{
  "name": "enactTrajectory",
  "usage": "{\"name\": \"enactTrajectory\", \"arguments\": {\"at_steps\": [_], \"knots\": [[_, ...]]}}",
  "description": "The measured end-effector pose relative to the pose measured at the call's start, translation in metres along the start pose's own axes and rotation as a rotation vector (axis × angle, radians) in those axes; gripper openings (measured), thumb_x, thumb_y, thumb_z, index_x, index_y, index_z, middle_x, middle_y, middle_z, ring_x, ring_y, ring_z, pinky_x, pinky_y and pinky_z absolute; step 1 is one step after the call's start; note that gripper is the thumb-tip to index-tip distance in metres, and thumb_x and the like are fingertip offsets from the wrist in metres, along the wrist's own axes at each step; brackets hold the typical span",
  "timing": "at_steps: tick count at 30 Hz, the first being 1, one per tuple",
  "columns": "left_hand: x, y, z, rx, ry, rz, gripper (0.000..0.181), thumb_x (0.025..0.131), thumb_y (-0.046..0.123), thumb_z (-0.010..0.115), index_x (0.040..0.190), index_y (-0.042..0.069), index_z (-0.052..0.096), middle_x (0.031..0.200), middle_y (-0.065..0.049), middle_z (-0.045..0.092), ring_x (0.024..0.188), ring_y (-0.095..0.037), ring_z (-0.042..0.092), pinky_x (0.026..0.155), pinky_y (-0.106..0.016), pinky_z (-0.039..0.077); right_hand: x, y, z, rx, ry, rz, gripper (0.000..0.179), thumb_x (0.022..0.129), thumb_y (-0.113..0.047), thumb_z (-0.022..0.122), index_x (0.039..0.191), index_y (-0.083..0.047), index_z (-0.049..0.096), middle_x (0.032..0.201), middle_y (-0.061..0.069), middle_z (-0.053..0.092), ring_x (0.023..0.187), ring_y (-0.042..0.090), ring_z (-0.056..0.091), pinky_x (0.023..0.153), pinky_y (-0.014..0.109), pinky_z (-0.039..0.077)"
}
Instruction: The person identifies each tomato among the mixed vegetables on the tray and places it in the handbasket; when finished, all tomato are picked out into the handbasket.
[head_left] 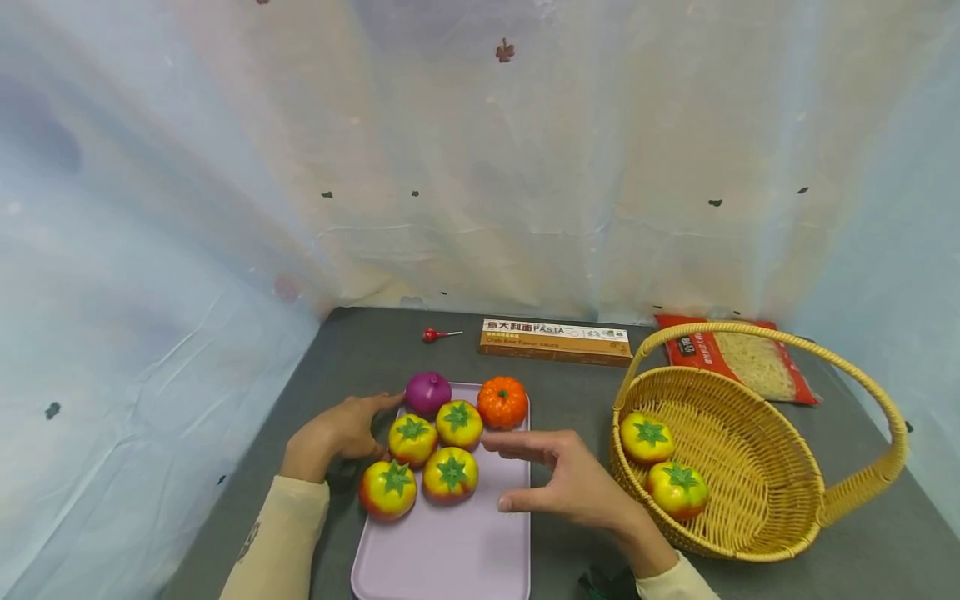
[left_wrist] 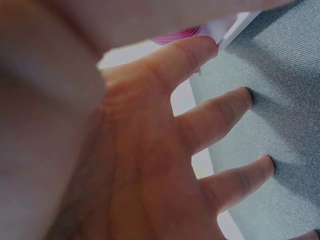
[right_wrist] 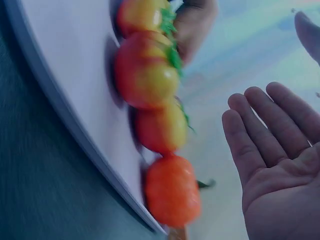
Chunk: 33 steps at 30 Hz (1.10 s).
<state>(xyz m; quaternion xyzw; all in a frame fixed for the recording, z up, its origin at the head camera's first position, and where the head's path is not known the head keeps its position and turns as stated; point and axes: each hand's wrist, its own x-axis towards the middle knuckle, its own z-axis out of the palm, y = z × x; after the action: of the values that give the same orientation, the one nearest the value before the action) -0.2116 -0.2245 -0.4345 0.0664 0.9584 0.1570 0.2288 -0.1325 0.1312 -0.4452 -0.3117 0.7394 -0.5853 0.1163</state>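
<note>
A lilac tray (head_left: pixel 480 552) carries several yellow-and-red tomato-like fruits (head_left: pixel 450 475) with green star-shaped leaf tops. At its far end are a purple onion (head_left: pixel 427 393) and a small orange pumpkin (head_left: pixel 502 402). My left hand (head_left: pixel 345 431) is spread beside the tray's left edge, its fingertips down on the grey table in the left wrist view. Its index finger and thumb lie close to the onion and the fruits; contact cannot be told. Over the tray's right side my right hand (head_left: pixel 566 479) hovers, thumb apart from straight fingers, holding nothing.
To the right stands a yellow wicker basket (head_left: pixel 738 450) with a tall handle and two similar fruits (head_left: pixel 660 467) inside. Behind lie a pasta box (head_left: pixel 557 342), a red bag of noodles (head_left: pixel 738 358) and a red lollipop (head_left: pixel 438 334). Pale curtains (head_left: pixel 480 167) surround the table.
</note>
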Motion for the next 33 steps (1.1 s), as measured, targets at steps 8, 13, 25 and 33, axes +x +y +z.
{"name": "enactTrajectory", "arguments": {"at_steps": [8, 13, 25, 33], "knots": [[0.001, 0.002, 0.001, -0.003, 0.000, -0.015, 0.093, 0.086, 0.022, 0.093, 0.167, 0.032, 0.049, 0.175, -0.018, 0.040, 0.157, -0.054, 0.038, 0.115, -0.083, 0.039, 0.028, 0.021, 0.025, -0.090, -0.028, 0.028, 0.063, 0.088, -0.026, 0.094, 0.146, -0.012, 0.071, 0.148, 0.001, 0.072, 0.137, 0.025, 0.069, 0.119, 0.033, 0.051], [0.001, 0.002, 0.001, -0.003, -0.004, -0.016, 0.092, 0.086, 0.022, 0.093, 0.167, 0.032, 0.048, 0.176, -0.017, 0.040, 0.157, -0.054, 0.038, 0.115, -0.084, 0.039, 0.032, 0.025, 0.031, -0.177, -0.015, 0.035, 0.060, 0.088, -0.032, 0.095, 0.142, -0.015, 0.074, 0.143, -0.005, 0.075, 0.130, 0.020, 0.073, 0.116, 0.038, 0.056], [0.001, -0.001, 0.001, -0.014, -0.006, 0.000, 0.094, 0.086, 0.021, 0.093, 0.168, 0.031, 0.047, 0.176, -0.017, 0.038, 0.158, -0.053, 0.037, 0.117, -0.083, 0.038, 0.038, 0.032, 0.045, -0.276, 0.017, 0.058, 0.057, 0.084, -0.029, 0.097, 0.137, -0.017, 0.078, 0.132, -0.004, 0.080, 0.116, 0.008, 0.074, 0.107, 0.041, 0.062], [0.001, 0.001, 0.001, 0.002, 0.000, 0.008, 0.098, 0.082, 0.019, 0.095, 0.167, 0.030, 0.049, 0.175, -0.018, 0.041, 0.156, -0.053, 0.040, 0.116, -0.082, 0.040, 0.041, 0.030, 0.052, -0.334, 0.006, 0.087, 0.053, 0.084, -0.023, 0.096, 0.134, -0.022, 0.078, 0.129, -0.011, 0.079, 0.116, 0.002, 0.069, 0.111, 0.036, 0.057]]}}
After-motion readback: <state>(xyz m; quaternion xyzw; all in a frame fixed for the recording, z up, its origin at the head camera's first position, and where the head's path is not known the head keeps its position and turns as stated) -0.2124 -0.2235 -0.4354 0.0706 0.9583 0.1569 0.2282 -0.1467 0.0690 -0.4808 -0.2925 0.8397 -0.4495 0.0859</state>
